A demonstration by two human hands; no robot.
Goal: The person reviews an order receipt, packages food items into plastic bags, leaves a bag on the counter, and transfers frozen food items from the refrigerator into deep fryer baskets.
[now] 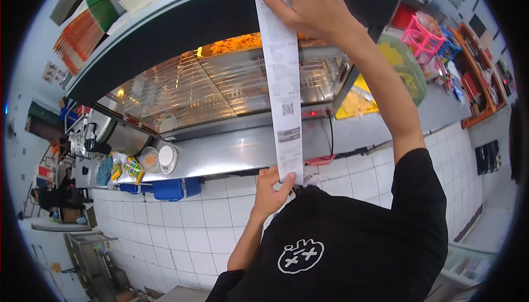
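Note:
A long white printed receipt [286, 90] hangs stretched lengthwise between my two hands. My right hand [308, 1] is raised at the top of the view, closed on the upper end of the paper, thumb on its near side. Lower down, my left hand [272, 193] pinches the bottom end, with the thumb over the printed face. A square code and dark printed bands show on the strip. Behind it stands a lit glass display case [220, 90], where a tray of orange fried food [234, 44] is partly covered by the receipt.
A steel counter [220, 150] runs below the case, carrying a white kitchen scale [167, 158] and colourful packets [133, 168]. A yellow tray [358, 103] and a clear green tub [405, 76] stand to the right. A black cable [332, 136] hangs from the case.

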